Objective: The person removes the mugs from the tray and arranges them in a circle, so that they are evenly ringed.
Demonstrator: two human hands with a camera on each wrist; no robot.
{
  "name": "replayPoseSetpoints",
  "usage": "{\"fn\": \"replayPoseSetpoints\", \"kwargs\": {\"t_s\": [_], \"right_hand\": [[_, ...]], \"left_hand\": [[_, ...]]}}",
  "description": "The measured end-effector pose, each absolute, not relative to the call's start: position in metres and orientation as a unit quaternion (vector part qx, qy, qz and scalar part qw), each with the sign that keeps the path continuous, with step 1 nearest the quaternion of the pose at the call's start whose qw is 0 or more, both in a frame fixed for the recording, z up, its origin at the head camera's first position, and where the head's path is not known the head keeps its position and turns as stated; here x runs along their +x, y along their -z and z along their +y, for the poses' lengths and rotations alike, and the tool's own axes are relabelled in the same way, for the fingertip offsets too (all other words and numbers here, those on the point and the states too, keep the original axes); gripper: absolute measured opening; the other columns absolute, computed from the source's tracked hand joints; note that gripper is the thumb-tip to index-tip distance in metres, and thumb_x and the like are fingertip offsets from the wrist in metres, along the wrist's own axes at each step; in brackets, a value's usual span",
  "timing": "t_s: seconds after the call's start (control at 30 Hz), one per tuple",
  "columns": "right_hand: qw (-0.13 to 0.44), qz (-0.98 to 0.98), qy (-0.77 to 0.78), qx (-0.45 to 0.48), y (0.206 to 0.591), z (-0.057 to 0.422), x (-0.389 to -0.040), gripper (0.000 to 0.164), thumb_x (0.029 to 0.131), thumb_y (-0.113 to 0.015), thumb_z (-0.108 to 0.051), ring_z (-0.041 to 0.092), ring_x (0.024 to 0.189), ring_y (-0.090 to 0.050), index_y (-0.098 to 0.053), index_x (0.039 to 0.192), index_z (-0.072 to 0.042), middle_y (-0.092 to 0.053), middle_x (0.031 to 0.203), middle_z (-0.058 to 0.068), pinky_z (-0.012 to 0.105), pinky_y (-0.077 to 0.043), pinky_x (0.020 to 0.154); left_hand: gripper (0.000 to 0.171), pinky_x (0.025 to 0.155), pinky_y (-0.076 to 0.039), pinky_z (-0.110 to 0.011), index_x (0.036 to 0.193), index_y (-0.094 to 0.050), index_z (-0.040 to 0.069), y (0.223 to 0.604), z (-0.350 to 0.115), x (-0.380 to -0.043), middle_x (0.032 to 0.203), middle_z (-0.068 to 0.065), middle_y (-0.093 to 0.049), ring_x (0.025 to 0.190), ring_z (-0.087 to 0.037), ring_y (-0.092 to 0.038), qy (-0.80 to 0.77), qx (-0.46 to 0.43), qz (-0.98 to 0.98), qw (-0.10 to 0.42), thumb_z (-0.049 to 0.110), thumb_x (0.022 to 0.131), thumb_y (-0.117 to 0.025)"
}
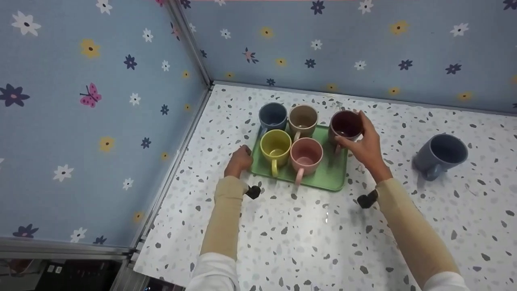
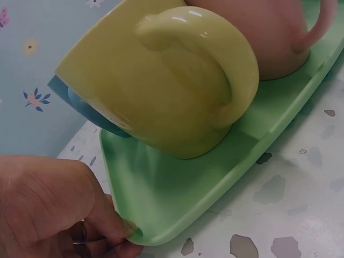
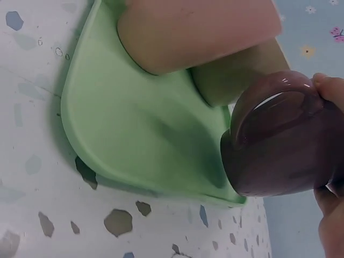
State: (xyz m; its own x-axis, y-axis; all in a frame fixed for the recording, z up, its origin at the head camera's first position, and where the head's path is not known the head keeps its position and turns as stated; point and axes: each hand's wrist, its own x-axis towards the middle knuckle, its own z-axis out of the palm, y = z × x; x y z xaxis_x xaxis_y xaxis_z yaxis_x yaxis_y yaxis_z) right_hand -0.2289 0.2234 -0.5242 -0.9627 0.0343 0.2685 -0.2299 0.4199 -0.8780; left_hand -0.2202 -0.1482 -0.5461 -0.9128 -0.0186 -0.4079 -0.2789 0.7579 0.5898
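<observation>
My right hand (image 1: 365,143) grips a dark maroon mug (image 1: 345,123) by its rim and side, over the right back part of a green tray (image 1: 333,182). In the right wrist view the maroon mug (image 3: 285,145) is tilted, its handle towards the camera. My left hand (image 1: 241,158) pinches the tray's front left corner, thumb over the rim in the left wrist view. On the tray stand a yellow mug (image 1: 276,147) and a pink mug (image 1: 306,155) in front, with a blue mug (image 1: 273,116) and a beige mug (image 1: 303,120) behind.
A grey-blue mug (image 1: 440,155) stands on the speckled table (image 1: 299,238) to the right of the tray. Flowered blue panels (image 1: 351,48) rise at the back and left. A metal frame edge (image 1: 173,165) runs along the table's left side.
</observation>
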Motion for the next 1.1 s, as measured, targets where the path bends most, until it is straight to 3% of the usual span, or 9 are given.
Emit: {"fn": "replayPoseSetpoints", "kwargs": {"t_s": [0.13, 0.43, 0.67, 1.1], "right_hand": [[0.124, -0.837, -0.531, 0.050, 0.518, 0.232, -0.221, 0.096, 0.071, -0.083, -0.009, 0.031, 0.138, -0.035, -0.025, 0.148, 0.002, -0.036, 0.149, 0.020, 0.044, -0.027, 0.113], [0.136, -0.848, -0.511, 0.020, 0.520, 0.254, -0.206, 0.099, 0.070, -0.085, -0.022, 0.027, 0.137, -0.037, -0.028, 0.149, -0.006, -0.038, 0.149, 0.015, 0.041, -0.030, 0.112], [0.153, -0.848, -0.507, -0.010, 0.515, 0.267, -0.188, 0.101, 0.069, -0.086, -0.021, 0.029, 0.136, -0.038, -0.027, 0.149, -0.005, -0.035, 0.149, 0.018, 0.041, -0.030, 0.112], [0.175, -0.856, -0.478, -0.091, 0.511, 0.292, -0.153, 0.100, 0.069, -0.086, -0.025, 0.023, 0.138, -0.036, -0.029, 0.149, -0.010, -0.035, 0.152, 0.011, 0.038, -0.031, 0.112]], "left_hand": [[0.025, 0.086, -0.043, -0.039, 0.107, -0.050, 0.003, 0.547, -0.149, -0.220, 0.108, -0.016, -0.056, 0.094, -0.026, -0.050, -0.338, -0.081, 0.919, 0.189, 0.005, 0.084, -0.042], [0.028, 0.089, -0.042, -0.040, 0.112, -0.050, 0.002, 0.546, -0.149, -0.219, 0.112, -0.017, -0.056, 0.097, -0.028, -0.049, -0.336, -0.086, 0.916, 0.200, 0.005, 0.086, -0.040], [0.028, 0.089, -0.043, -0.041, 0.113, -0.050, 0.003, 0.545, -0.148, -0.218, 0.113, -0.018, -0.056, 0.099, -0.028, -0.051, -0.337, -0.087, 0.915, 0.204, 0.007, 0.086, -0.042], [0.029, 0.088, -0.043, -0.040, 0.112, -0.051, 0.001, 0.545, -0.149, -0.220, 0.110, -0.017, -0.057, 0.096, -0.027, -0.050, -0.340, -0.083, 0.916, 0.195, 0.006, 0.085, -0.043]]}}
